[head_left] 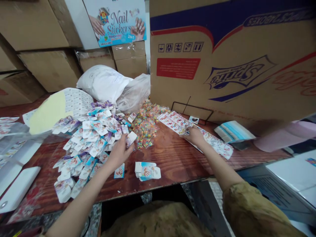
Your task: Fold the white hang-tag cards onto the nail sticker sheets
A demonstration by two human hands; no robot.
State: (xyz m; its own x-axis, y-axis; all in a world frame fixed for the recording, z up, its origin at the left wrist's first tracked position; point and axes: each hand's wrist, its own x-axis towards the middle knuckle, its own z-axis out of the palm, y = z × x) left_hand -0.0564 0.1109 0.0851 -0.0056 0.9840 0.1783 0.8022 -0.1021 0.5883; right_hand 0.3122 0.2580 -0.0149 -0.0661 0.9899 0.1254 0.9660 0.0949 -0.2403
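Note:
My left hand is closed on a small folded white card packet, held just above the wooden table at the edge of a big pile of small printed card packets. My right hand rests on a long sheet of nail stickers, fingers curled and pinching at its edge. A short stack of finished packets lies near the table's front edge between my arms. A heap of tiny colourful candy-like pieces sits between both hands.
A large cardboard box stands at the back right. White and clear plastic bags lie behind the pile, under a "Nail Stickers" display card. Striped blue packs lie right; white trays and a yellow sheet left.

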